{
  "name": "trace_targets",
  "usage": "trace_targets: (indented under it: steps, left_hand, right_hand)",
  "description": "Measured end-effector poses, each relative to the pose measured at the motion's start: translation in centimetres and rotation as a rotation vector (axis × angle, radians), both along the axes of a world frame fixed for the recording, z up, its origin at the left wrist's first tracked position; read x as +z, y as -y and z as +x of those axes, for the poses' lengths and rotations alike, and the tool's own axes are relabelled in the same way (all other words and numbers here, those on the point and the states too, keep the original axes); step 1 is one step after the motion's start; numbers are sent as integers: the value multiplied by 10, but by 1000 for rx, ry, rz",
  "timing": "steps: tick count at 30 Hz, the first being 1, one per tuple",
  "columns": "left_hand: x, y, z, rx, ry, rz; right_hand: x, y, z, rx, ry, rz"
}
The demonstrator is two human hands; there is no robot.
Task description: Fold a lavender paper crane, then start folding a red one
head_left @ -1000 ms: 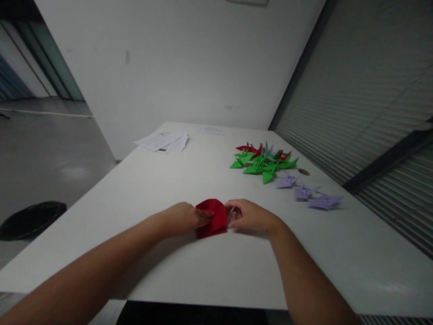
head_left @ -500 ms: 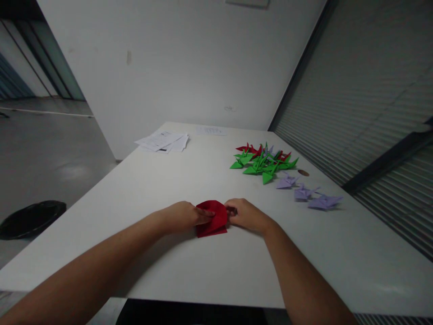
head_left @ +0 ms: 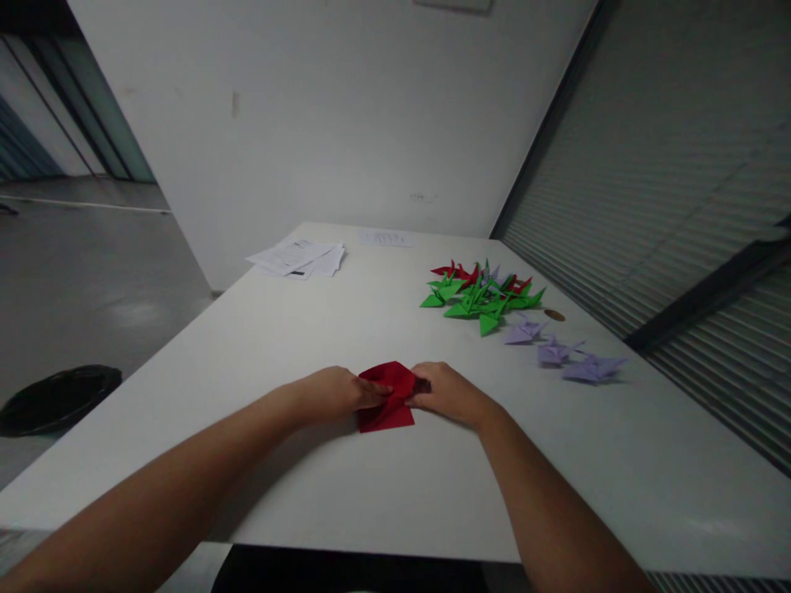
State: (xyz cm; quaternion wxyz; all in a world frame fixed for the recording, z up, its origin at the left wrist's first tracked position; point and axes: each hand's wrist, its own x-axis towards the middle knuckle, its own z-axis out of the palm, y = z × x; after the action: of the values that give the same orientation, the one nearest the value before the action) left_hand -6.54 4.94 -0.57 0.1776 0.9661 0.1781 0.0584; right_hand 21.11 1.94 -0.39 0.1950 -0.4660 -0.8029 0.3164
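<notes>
A partly folded sheet of red origami paper (head_left: 388, 417) lies on the white table in front of me. My left hand (head_left: 334, 393) grips its left side, with fingertips on the middle of the paper. At the right edge, my right hand (head_left: 448, 395) has its fingers closed on a raised flap; the thumb side rests on the paper and some fingertips are hidden. The upper layer bulges up into a point at the back, while the lower layer stays flat.
Green paper cranes (head_left: 475, 305) are heaped at the back right with red ones (head_left: 457, 272) among them. Several purple cranes (head_left: 593, 368) lie nearer. Printed sheets (head_left: 293, 257) sit at the back left. A black-lined bin (head_left: 58, 399) stands left of the table (head_left: 297, 494); blinds flank the right.
My right hand has shifted slightly left onto the paper, and the flap's rounded top has become more pointed. My left hand has stayed in place.
</notes>
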Motion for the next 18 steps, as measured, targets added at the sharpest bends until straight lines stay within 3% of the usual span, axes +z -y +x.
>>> trace_targets:
  steps: [12,18]
  left_hand:
    - [4,1,0,-58,-70,27]
    - [-1,-1,-2,-37,15,-6]
  right_hand:
    - [-4,-1,-8,-30,56,86]
    - [-7,0,-14,-55,67,77]
